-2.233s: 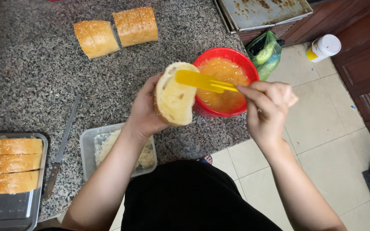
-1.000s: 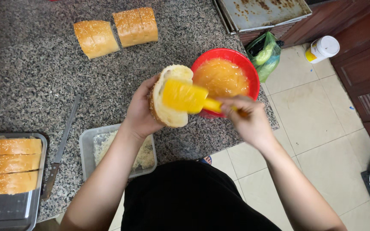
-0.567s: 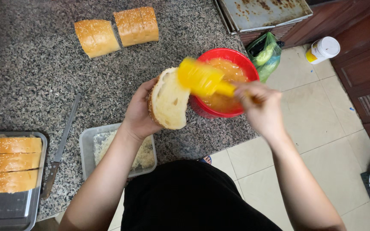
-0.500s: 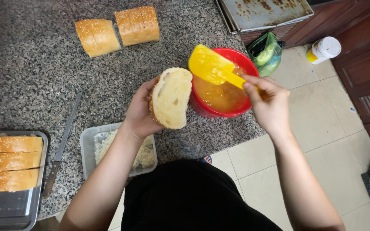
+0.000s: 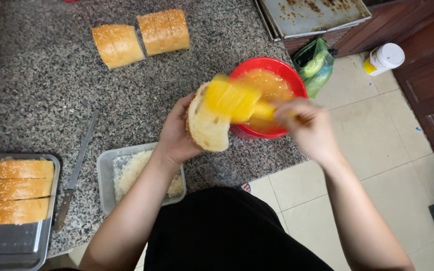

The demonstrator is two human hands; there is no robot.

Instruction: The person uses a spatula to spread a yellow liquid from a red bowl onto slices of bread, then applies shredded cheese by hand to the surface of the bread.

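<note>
Back down from above the red bowl (image 5: 269, 75), the yellow brush (image 5: 232, 99) now sweeps across the bread half (image 5: 207, 123) at frame centre. Left hand (image 5: 177, 133) grasps the bread; right hand (image 5: 310, 125) clenches the brush handle. Orange mixture could drip onto the counter (image 5: 36, 85).

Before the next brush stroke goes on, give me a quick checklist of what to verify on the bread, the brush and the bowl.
1. Left hand grips the bread slice with its cut face up: ok.
2. Right hand holds the yellow brush by its handle: ok.
3. Brush head lies over the upper part of the slice: ok, though motion-blurred.
4. Red bowl holds orange mixture and sits close behind the slice: ok.
5. Even coating on the slice: cannot tell, the brush covers part of it.
6. Bowl sits near the granite counter edge: not ok, watch it.
</note>
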